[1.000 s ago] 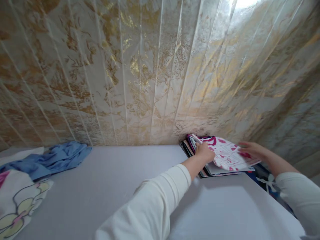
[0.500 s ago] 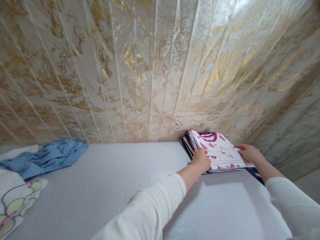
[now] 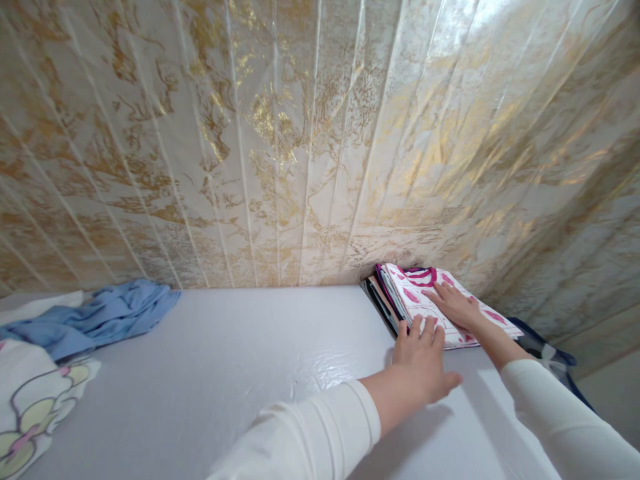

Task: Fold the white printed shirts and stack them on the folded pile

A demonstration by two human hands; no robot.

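The right hand (image 3: 455, 308) lies flat, palm down and grasping nothing, on a folded white top (image 3: 413, 295) with a pink neckband and pink printed motifs; the finer marks in its print are too small to read as lettering. The left hand (image 3: 417, 363) is released, its fingers spread at the near left edge of that top; whether the fingertips touch it I cannot tell. Both arms wear white sleeves (image 3: 320, 427).

The top sits uppermost on a stack of folded clothes (image 3: 383, 303), whose left side shows black, beige and purple edges. The stack rests at the back of a pale, shiny surface (image 3: 200, 387), close to a gold-patterned hanging (image 3: 280, 133). Right of it are navy fabric (image 3: 530, 330) and a white ribbon (image 3: 554, 357). Well apart, at far left, lie a crumpled blue garment (image 3: 115, 310) and a white cloth with a cartoon print (image 3: 30, 393).
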